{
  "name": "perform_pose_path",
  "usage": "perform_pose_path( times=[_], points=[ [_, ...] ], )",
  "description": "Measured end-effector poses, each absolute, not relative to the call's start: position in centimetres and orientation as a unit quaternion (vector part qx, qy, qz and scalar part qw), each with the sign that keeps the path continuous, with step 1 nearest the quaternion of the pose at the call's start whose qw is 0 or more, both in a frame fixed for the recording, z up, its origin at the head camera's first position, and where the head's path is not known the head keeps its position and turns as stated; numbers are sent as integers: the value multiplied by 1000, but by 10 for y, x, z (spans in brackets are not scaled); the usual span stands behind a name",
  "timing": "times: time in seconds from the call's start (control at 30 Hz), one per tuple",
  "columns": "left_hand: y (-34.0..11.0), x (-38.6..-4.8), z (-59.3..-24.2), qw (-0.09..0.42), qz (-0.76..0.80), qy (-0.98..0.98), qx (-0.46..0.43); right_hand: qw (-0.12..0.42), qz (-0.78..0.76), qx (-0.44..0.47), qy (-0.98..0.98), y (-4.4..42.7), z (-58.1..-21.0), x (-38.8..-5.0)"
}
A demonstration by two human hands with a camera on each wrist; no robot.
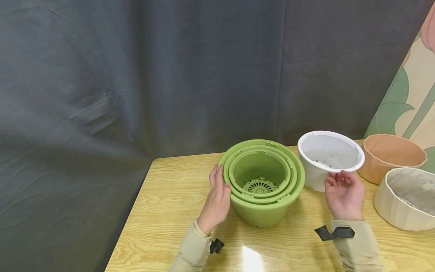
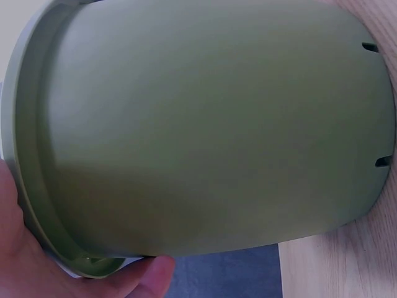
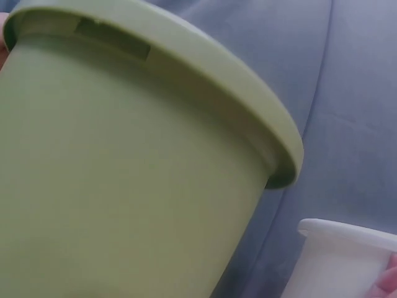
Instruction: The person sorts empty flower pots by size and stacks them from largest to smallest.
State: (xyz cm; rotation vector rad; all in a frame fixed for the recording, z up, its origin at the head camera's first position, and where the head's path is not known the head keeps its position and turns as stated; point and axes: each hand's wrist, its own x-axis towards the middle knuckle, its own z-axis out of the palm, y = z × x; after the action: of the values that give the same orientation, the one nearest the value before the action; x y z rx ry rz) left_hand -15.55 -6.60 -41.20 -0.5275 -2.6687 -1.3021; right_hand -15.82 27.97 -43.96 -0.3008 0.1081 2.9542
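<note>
Green flowerpots [image 1: 259,215], several nested one inside another, stand upright on the table. The innermost has a slotted bottom. My left hand [image 1: 217,200] rests against the left side of the outer green rim, fingers extended along it. In the left wrist view, a fingertip [image 2: 161,273] touches the green pot [image 2: 205,124] just below its rim. To the right is a white flowerpot [image 1: 314,172] with a wide rim. My right hand [image 1: 344,194], palm up with curled fingers, holds its near rim from below. In the right wrist view, the white pot [image 3: 338,264] shows partly behind the green one.
An orange pot [image 1: 391,166] and a cream faceted pot [image 1: 391,206] stand at the right of the wooden table [image 1: 153,226]. A dark curtain [image 1: 210,75] hangs behind. A floral panel [image 1: 418,94] rises at the far right.
</note>
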Motion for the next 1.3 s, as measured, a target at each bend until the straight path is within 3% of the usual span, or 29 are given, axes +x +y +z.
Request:
perform_pose_path(
  times=[0.63, 1.3],
  points=[
    [-66, -156, -413, 65, -431, -883, -174, 52, 996, -28, 61, 276, -411, -148],
    [-66, -155, -413, 69, -433, -882, -175, 78, 993, -16, 92, 270, -384, -133]
  ],
)
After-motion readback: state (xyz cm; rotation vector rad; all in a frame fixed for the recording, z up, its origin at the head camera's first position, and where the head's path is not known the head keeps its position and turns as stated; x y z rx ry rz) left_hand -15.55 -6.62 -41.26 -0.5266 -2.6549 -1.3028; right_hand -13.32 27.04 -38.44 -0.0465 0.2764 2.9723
